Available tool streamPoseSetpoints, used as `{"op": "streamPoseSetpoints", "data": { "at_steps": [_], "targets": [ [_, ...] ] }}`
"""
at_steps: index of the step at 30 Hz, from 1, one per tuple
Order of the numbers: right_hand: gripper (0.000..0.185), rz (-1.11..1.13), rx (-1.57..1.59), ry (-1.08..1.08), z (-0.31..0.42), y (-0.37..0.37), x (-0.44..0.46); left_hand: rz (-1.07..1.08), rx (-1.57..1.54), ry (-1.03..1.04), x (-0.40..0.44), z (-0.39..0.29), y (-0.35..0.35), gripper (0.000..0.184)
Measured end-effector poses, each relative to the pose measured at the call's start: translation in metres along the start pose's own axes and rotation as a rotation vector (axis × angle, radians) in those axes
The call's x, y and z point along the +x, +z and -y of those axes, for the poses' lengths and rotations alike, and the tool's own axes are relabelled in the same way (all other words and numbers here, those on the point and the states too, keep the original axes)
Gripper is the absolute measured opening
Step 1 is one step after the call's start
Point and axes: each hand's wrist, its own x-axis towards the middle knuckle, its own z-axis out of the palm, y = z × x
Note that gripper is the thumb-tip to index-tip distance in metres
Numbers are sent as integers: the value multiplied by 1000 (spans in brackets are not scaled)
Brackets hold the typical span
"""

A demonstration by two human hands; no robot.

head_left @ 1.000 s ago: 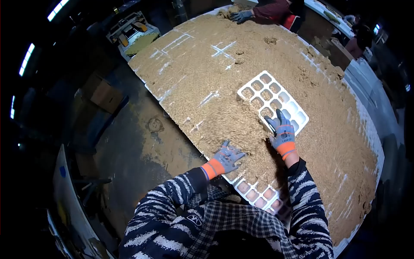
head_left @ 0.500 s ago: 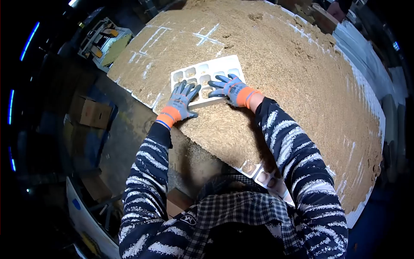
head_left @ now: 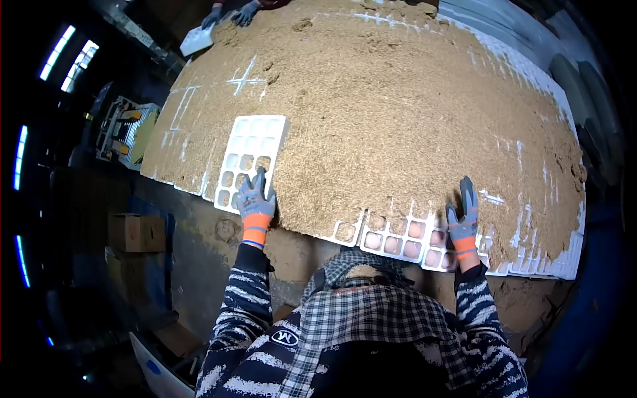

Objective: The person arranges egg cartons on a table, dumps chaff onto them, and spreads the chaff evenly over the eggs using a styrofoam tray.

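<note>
A white foam tray (head_left: 279, 129) with rows of rounded hollows lies on a layer of brown, loose, husk-like material (head_left: 371, 113). My left hand (head_left: 255, 198), in a grey glove with an orange cuff, rests on the tray's near end, fingers spread over the hollows. Some near hollows hold a little brown material. My right hand (head_left: 464, 215), gloved the same way, is open with its fingers stretched out over the near edge of the layer. Beside it, partly uncovered white trays (head_left: 390, 256) hold round pinkish-brown things (head_left: 411, 249), whose kind I cannot make out.
At the far left, another person's gloved hands (head_left: 245, 13) are by a white foam tray (head_left: 197, 41). Cardboard boxes (head_left: 136, 232) stand on the floor at left. White lines of tray rims (head_left: 245, 81) show through the brown layer.
My right hand has left the foam tray and moved right to the near edge. The tray now lies turned lengthwise under my left hand. The view has shifted, bringing another person's hands in.
</note>
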Motion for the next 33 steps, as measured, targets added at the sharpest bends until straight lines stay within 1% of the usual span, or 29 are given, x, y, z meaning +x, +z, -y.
{"op": "streamPoseSetpoints", "data": {
  "at_steps": [1, 3, 4, 5, 6, 7, 9, 10, 11, 13, 15, 17, 18, 19, 20, 21, 22, 24, 25, 27, 28, 29, 30, 31, 32, 33],
  "targets": [
    [60, -36, 29, 61, -12, -16, -25, 51, -13, 23, -8, -30, -7, 78],
    [60, -107, 145, 188, -20, -42, -65, 84, -17, 86, -21, -85, -7, 78],
    [60, -124, 151, 192, -29, -50, -83, 95, -59, 144, -27, -111, -11, 78],
    [60, -153, 206, 246, -41, -54, -100, 105, -100, 202, -33, -137, -14, 78],
    [59, -180, 261, 297, -51, -60, -115, 114, -96, 268, -40, -165, -13, 77],
    [59, -192, 267, 294, -56, -69, -125, 124, -93, 330, -49, -194, -10, 77],
    [58, -163, 78, 221, -65, -82, -142, 71, -134, 481, -68, -252, -4, 75],
    [59, -172, 62, 237, -77, -84, -148, 108, -172, 527, -83, -283, -15, 74],
    [60, -175, -62, 182, -83, -92, -150, 141, -209, 567, -97, -311, -26, 74],
    [60, -283, 221, 286, -99, -94, -151, 97, -217, 724, -120, -354, -21, 72],
    [61, -292, -128, 243, -120, -105, -146, 123, -321, 847, -128, -371, -17, 72],
    [60, -325, -204, 267, -128, -115, -132, 61, -354, 773, -120, -359, -27, 73],
    [58, -348, -273, 268, -136, -116, -127, 16, -325, 666, -107, -339, -28, 73],
    [56, -323, -387, 309, -146, -115, -124, -26, -299, 562, -90, -312, -26, 74],
    [55, -286, -458, 375, -155, -110, -120, -32, -288, 389, -70, -281, -24, 72],
    [54, -248, -532, 446, -161, -105, -119, -47, -258, 250, -43, -242, -20, 76],
    [54, -255, -531, 451, -163, -101, -119, -79, -224, 56, -21, -205, -21, 79],
    [52, -102, -787, 486, -165, -94, -116, -162, -91, -207, 25, -130, -7, 79],
    [52, -111, -793, 500, -166, -93, -116, -101, -72, -334, 46, -102, -6, 79],
    [50, -114, -760, 467, -165, -94, -117, -40, 6, -406, 96, -62, 18, 77],
    [49, -127, -706, 476, -164, -94, -116, -72, 13, -413, 117, -63, 23, 77],
    [49, -132, -715, 488, -164, -94, -115, -105, 19, -419, 143, -68, 27, 76],
    [50, -138, -707, 481, -165, -93, -114, -67, -37, -415, 176, -72, 35, 76],
    [50, -137, -699, 473, -165, -94, -114, -31, -27, -415, 193, -98, 13, 75],
    [51, -141, -693, 458, -164, -95, -114, -10, -56, -370, 223, -107, 20, 73],
    [51, -133, -693, 491, -163, -94, -112, 7, -82, -323, 255, -117, 30, 72]
  ]
}}
